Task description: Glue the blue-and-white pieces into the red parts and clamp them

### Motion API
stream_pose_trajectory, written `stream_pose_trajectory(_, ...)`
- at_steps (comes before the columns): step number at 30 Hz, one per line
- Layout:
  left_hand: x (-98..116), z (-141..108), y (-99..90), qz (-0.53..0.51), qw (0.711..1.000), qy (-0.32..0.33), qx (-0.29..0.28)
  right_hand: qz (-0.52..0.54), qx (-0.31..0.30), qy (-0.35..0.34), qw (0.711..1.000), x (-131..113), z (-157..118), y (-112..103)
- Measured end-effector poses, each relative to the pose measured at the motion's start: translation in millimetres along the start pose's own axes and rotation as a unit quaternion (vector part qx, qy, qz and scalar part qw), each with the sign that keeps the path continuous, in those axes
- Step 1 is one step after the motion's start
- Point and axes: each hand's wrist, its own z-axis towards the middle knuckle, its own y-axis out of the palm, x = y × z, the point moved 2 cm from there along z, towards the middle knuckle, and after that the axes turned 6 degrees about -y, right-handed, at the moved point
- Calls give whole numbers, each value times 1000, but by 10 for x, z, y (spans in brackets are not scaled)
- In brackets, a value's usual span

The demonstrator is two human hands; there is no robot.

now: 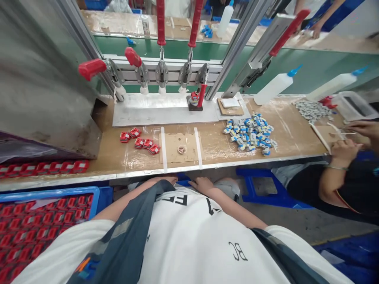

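Note:
My left hand point(169, 180) is low in front of me, just under the table's front edge, partly covered by my apron strap. Close by, my right hand point(203, 184) rests at my lap with its knuckles up. Between them shows a piece of blue plastic point(184, 178), perhaps a stool's edge; whether either hand grips it I cannot tell, as most fingertips are hidden. On the table ahead lie a cardboard pad point(177, 139) with a small round dish point(182, 150) and thin stick on it, several red parts point(143, 142), and a pile of blue-and-white parts point(251, 132).
Red-handled toggle clamps point(162, 59) stand over a metal plate point(154, 112); one clamp meets a dark block point(194, 103) holding a red part. A white squeeze bottle point(274, 88) leans at right. A blue crate point(94, 201) of red parts sits left. A co-worker's hands point(345, 152) work at far right.

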Motion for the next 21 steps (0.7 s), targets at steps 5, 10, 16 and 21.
stream_pose_trajectory(5,468,-100,-186,48,993,71,-83,42,-12,-216,975,-254,-560,-584)
stream_pose_trajectory(10,856,-527,-438,103,969,195,-107,125,15,-274,954,-399,-598,-1255)
stream_pose_trajectory(16,589,-1117,-872,5,988,152,-16,320,271,-295,859,-207,-184,-1446)
stream_pose_trajectory(21,230,-1346,-1069,34,969,89,228,370,514,-325,702,210,-204,-1859)
